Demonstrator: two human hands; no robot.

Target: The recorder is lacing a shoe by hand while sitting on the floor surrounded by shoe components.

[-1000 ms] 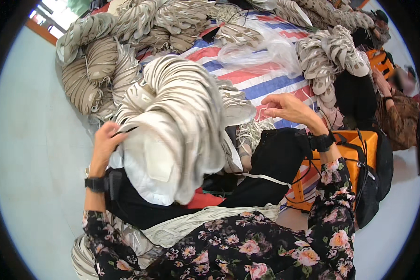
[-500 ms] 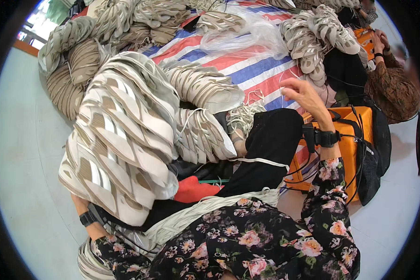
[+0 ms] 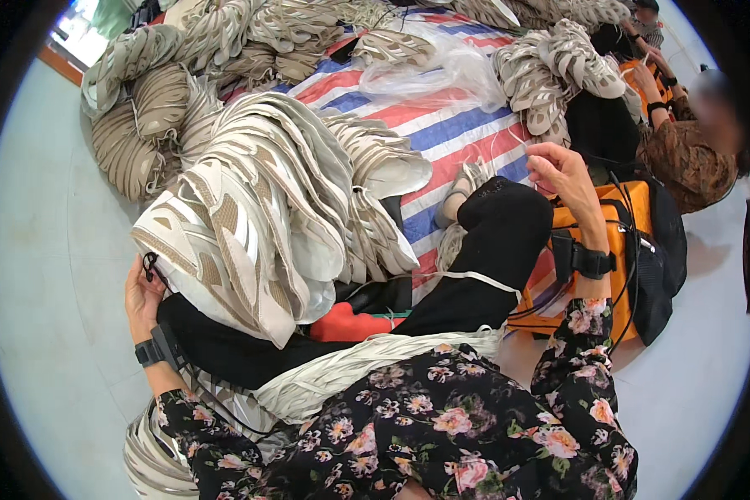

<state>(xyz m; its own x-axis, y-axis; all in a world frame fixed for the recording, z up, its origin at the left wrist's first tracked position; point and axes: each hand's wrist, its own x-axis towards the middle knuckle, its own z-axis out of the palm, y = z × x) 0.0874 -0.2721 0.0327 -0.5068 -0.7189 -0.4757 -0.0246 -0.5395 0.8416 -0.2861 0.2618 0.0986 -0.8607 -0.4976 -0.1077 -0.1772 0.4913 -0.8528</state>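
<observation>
A big bundle of beige and white shoe uppers (image 3: 250, 208) lies over my left thigh, fanned out in overlapping layers. My left hand (image 3: 145, 296) is beside its lower left edge, fingers bent, partly behind the nearest upper. A small black loop (image 3: 150, 265) shows at those fingers; what they grip is not clear. My right hand (image 3: 565, 177) is raised above my right knee, thumb and fingers pinched together. A thin pale lace (image 3: 521, 138) shows at its fingertips. A hank of pale laces (image 3: 375, 367) lies across my lap.
More bundled uppers (image 3: 142, 108) are piled at the far left, others (image 3: 550, 75) at the far right. A striped sheet (image 3: 458, 125) covers the floor, with clear plastic (image 3: 442, 71) on it. An orange crate (image 3: 625, 217) stands at my right; beyond sits a co-worker (image 3: 687, 162).
The bundle has tipped and shifted slightly right, and its near edge has lifted. My left hand has come out from beneath it and moved up. My right hand has moved slightly right, its fingers drawn closer.
</observation>
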